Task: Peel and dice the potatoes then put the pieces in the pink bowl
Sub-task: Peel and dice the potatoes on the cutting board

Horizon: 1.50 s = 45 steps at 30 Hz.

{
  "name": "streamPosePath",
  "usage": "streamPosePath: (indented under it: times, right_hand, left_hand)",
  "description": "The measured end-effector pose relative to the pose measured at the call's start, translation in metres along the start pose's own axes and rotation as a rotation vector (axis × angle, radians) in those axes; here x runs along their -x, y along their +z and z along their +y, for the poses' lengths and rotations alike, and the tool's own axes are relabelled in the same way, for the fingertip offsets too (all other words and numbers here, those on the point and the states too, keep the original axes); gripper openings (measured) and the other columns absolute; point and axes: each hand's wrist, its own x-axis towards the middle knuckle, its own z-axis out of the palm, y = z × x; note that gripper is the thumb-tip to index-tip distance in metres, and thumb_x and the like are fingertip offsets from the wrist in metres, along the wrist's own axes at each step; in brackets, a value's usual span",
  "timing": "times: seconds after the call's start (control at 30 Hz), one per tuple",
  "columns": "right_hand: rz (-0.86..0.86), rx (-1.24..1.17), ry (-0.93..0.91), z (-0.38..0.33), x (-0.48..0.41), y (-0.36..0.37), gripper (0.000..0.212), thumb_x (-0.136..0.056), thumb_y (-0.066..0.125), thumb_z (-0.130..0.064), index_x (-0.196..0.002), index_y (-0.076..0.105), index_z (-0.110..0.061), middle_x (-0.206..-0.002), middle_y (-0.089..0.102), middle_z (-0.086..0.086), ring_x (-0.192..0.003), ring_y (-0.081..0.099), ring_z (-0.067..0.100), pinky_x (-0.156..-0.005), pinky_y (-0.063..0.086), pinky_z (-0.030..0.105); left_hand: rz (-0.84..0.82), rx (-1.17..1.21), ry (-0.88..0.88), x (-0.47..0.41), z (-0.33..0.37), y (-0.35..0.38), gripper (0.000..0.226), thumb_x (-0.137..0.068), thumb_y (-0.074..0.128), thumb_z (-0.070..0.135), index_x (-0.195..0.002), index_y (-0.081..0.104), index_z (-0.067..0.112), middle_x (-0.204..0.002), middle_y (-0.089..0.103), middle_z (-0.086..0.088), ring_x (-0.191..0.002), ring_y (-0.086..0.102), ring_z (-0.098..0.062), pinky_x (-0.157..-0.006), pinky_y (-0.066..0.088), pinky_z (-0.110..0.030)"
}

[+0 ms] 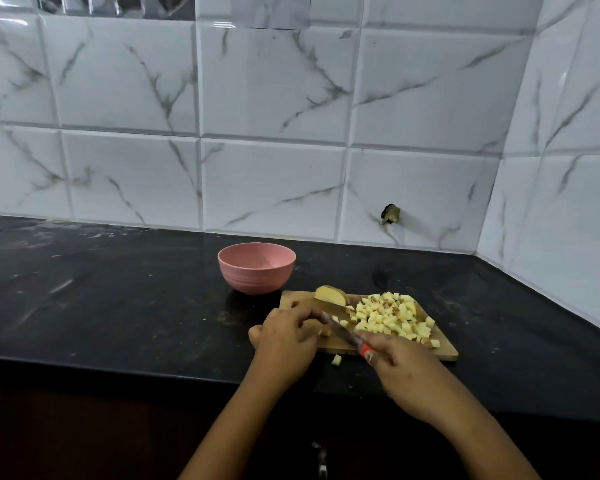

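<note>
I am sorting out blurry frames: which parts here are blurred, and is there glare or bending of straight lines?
In the head view the knife is smeared and the right hand slightly soft, while the potato dice and pink bowl look sharp. Also in the head view, glare streaks the top wall tiles, and the grout lines bow.

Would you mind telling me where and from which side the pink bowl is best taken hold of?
Probably at the rim of the pink bowl, thumb inside and fingers on the outer wall, coming from its left. It stands upright and open, its wall curves in toward the base, and the cutting board with the potato half crowds its near right side.
</note>
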Motion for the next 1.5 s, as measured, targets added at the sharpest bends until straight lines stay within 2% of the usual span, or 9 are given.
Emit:
streamPosePath:
  times: [0.13,0.3,0.63,0.83,1.0,1.13,1.23,1.37,1.5]
  right_hand:
    - [0.006,0.049,0.048,0.006,0.003,-0.01,0.041,-0.103,0.038,-0.03,-0.143,0.039,-0.037,-0.131,0.057,-0.006,-0.105,0.056,0.01,-0.091,0.048,0.029]
    - [0.052,-0.01,0.01,0.006,0.006,-0.011,0.041,-0.103,0.038,-0.03,-0.144,0.039,-0.035,-0.133,0.056,-0.006,-0.101,0.054,0.007,-0.085,0.047,0.024]
    - [0.088,-0.011,0.018,0.013,0.006,-0.013,0.042,-0.104,0.036,-0.03,-0.146,0.038,-0.032,-0.134,0.056,-0.006,-0.115,0.054,0.01,-0.089,0.046,0.026]
    - [0.131,-0.067,0.049,0.022,0.009,-0.019,0.041,-0.103,0.036,-0.03,-0.143,0.039,-0.039,-0.08,0.048,-0.016,-0.075,0.053,0.003,-0.062,0.041,0.021]
    - [0.183,0.0,0.025,0.022,0.017,-0.021,0.043,-0.104,0.034,-0.031,-0.146,0.035,-0.038,-0.09,0.05,-0.012,-0.073,0.051,0.001,-0.063,0.043,0.019]
    - [0.064,-0.004,0.013,0.011,0.024,-0.011,0.042,-0.103,0.034,-0.034,-0.144,0.034,-0.042,-0.121,0.058,-0.011,-0.091,0.054,0.004,-0.085,0.049,0.027]
    - [0.063,0.086,0.029,0.007,0.02,-0.002,0.043,-0.103,0.032,-0.034,-0.144,0.031,-0.047,-0.128,0.057,-0.009,-0.104,0.057,0.01,-0.087,0.05,0.032]
    - [0.146,0.165,0.056,0.014,0.008,0.001,0.044,-0.104,0.029,-0.031,-0.147,0.028,-0.043,-0.122,0.059,-0.006,-0.098,0.059,0.011,-0.08,0.051,0.03]
    - [0.192,0.082,0.044,0.018,0.002,0.007,0.044,-0.104,0.029,-0.033,-0.147,0.028,-0.043,-0.103,0.063,-0.008,-0.08,0.057,0.006,-0.066,0.046,0.025]
  left_hand:
    - [-0.098,-0.135,-0.001,0.013,0.002,0.002,0.023,-0.074,0.066,0.059,-0.085,0.065,0.039,-0.122,0.032,0.024,-0.117,0.025,-0.005,-0.087,0.021,-0.031]
    - [-0.073,-0.289,-0.01,0.014,0.012,0.011,0.024,-0.077,0.066,0.055,-0.089,0.069,0.035,-0.135,0.029,0.015,-0.122,0.022,-0.01,-0.088,0.02,-0.033]
    - [-0.036,-0.19,-0.094,-0.011,0.018,0.01,0.017,-0.084,0.064,0.046,-0.092,0.071,0.032,-0.128,0.04,0.016,-0.119,0.032,-0.009,-0.084,0.021,-0.032]
    - [-0.022,-0.14,-0.051,-0.043,0.03,0.025,0.014,-0.085,0.065,0.04,-0.093,0.072,0.032,-0.123,0.047,0.015,-0.119,0.037,-0.012,-0.091,0.027,-0.034]
    - [-0.093,-0.114,0.037,-0.06,0.03,0.034,0.026,-0.09,0.058,0.021,-0.096,0.07,0.043,-0.119,0.049,0.021,-0.118,0.037,-0.01,-0.081,0.02,-0.029]
    - [0.027,-0.077,-0.042,-0.077,0.008,0.025,0.039,-0.083,0.062,0.013,-0.082,0.064,0.052,-0.114,0.057,0.024,-0.108,0.049,-0.008,-0.076,0.028,-0.032]
    - [-0.014,-0.148,-0.03,-0.084,0.004,0.024,0.035,-0.088,0.057,0.016,-0.107,0.063,0.045,-0.124,0.055,0.018,-0.118,0.045,-0.011,-0.081,0.026,-0.034]
    - [-0.1,-0.255,0.062,-0.089,0.003,0.027,0.031,-0.095,0.048,0.021,-0.119,0.059,0.037,-0.134,0.05,0.01,-0.128,0.038,-0.014,-0.101,0.028,-0.041]
    - [-0.083,-0.29,0.124,-0.091,-0.003,0.03,0.027,-0.094,0.051,0.022,-0.117,0.057,0.034,-0.128,0.054,0.009,-0.122,0.044,-0.014,-0.102,0.032,-0.04]
